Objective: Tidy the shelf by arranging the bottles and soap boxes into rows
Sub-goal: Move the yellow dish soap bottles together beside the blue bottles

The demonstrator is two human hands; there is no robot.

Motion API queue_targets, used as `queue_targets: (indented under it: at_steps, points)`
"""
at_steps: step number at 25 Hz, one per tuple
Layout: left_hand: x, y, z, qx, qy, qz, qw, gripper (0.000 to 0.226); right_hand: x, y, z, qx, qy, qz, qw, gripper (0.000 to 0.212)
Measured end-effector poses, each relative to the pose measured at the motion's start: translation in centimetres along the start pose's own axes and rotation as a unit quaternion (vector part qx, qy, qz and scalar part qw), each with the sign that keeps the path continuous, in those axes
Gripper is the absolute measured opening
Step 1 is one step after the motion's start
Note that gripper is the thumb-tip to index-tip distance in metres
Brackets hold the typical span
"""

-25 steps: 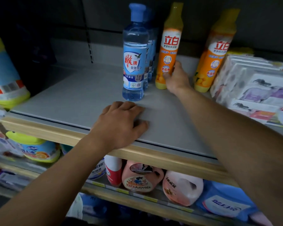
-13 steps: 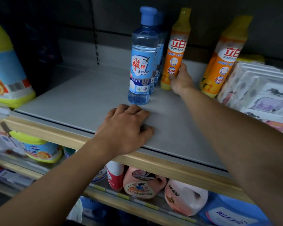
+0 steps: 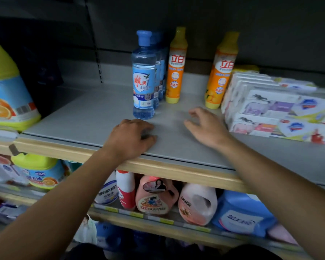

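Note:
A row of clear blue bottles [image 3: 144,77] stands on the grey shelf [image 3: 86,117], running back from the front one. Beside it stands an orange bottle [image 3: 175,68] with a yellow cap, and a second orange bottle [image 3: 220,72] stands further right. Soap boxes [image 3: 266,107] lie stacked at the right. My left hand [image 3: 130,136] rests on the shelf near its front edge, fingers curled under, holding nothing. My right hand [image 3: 204,124] hovers over the shelf between the bottles and the boxes, fingers loosely spread and empty.
A large yellow-capped detergent jug [image 3: 6,89] stands at the far left. Below the wooden shelf edge [image 3: 176,171], a lower shelf holds pink, red and blue detergent bottles [image 3: 156,196]. A dark back panel closes off the rear.
My right hand has let go of the left orange bottle and drawn back toward the front of the shelf. The left hand stays where it was.

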State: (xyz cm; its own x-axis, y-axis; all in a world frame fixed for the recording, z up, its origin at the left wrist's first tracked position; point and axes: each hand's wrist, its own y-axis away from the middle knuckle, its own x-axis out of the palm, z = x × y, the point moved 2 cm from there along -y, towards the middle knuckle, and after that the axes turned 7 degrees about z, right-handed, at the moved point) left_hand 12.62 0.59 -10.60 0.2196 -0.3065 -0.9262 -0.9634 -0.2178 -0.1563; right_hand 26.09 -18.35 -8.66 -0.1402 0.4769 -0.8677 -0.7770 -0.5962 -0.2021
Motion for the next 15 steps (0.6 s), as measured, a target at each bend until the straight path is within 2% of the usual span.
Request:
queue_targets:
  at_steps: [3, 7, 11, 13, 15]
  points:
    - [-0.3, -0.1, -1.5, -0.013, 0.027, -0.03, 0.999, 0.038, -2.3, 6.2, -2.7, 0.003, 0.058, 0.003, 0.998, 0.04]
    - [0.5, -2.7, -5.6, 0.02, 0.121, -0.051, 0.991, 0.029, -5.6, 10.6, -6.9, 0.075, 0.106, 0.002, 0.992, 0.04]
    - [3.0, -8.2, -10.3, 0.007, 0.224, -0.052, 0.973, 0.034, -6.5, 12.2, -9.9, 0.14, 0.115, 0.0, 0.983, 0.046]
    - [4.4, -11.2, -12.7, -0.001, 0.293, -0.045, 0.955, 0.041, -6.1, 12.0, -10.3, 0.136, 0.131, -0.002, 0.982, 0.048]
    - [5.5, -13.6, -14.1, 0.003, 0.293, -0.055, 0.954, 0.051, -5.7, 11.8, -10.3, 0.126, 0.143, -0.012, 0.982, 0.048]
